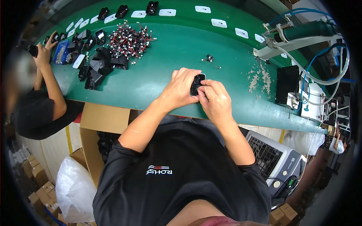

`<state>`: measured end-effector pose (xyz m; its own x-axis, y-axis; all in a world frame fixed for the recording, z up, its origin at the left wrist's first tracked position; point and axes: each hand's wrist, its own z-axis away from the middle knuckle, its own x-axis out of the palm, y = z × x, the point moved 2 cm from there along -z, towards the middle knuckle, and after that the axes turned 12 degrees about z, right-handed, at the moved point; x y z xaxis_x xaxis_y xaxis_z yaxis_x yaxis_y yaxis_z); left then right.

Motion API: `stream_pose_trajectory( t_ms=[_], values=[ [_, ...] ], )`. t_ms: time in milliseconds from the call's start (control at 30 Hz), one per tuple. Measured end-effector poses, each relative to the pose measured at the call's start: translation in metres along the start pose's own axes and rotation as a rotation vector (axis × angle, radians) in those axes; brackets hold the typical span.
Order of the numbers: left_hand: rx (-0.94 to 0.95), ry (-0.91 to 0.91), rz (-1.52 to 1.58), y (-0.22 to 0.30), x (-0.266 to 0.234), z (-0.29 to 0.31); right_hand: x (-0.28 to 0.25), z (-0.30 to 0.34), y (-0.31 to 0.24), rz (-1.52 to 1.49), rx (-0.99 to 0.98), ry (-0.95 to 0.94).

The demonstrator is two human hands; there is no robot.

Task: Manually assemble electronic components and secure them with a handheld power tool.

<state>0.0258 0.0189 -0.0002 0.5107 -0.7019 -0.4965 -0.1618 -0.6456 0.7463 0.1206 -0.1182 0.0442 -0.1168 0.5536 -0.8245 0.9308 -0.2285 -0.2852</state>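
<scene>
Over the near part of the green bench, my left hand [179, 87] grips a small black plastic housing [197, 83] by its left side. The housing has a pale rim and its hollow inside faces up. At its right edge, my right hand [215, 97] has thumb and fingertips pinched together. Whatever those fingertips hold, if anything, is too small to make out. Just beyond the hands lies a little cluster of dark parts with wires [208, 58]. A large heap of red and black wired connectors [130, 41] sits further off to the left.
Black housings [98, 66] are piled on the left, by a blue tray [61, 52] of small parts. A co-worker [36, 94] sits there. White plates [167, 12] line the back strip. Small metal pieces [260, 80] lie scattered near a machine with hoses [301, 34]. An open carton [103, 116] stands below.
</scene>
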Motion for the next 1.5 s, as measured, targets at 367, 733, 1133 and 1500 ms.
stream_pose_trajectory(
  t_ms=[367, 733, 1133, 1500],
  values=[
    [0.027, -0.028, 0.040, -0.003, -0.003, 0.001, -0.003, -0.007, 0.000, 0.093, 0.058, -0.317],
    [0.000, 0.046, 0.155, -0.001, -0.007, 0.001, -0.171, -0.051, 0.019, 0.189, 0.033, 0.983],
    [0.023, -0.042, 0.024, 0.000, -0.006, -0.003, -0.121, -0.075, 0.006, -1.000, 0.349, 0.468],
    [0.000, -0.018, 0.056, 0.003, -0.007, -0.003, -0.061, -0.067, -0.006, -1.205, 0.331, 0.419]
  ],
)
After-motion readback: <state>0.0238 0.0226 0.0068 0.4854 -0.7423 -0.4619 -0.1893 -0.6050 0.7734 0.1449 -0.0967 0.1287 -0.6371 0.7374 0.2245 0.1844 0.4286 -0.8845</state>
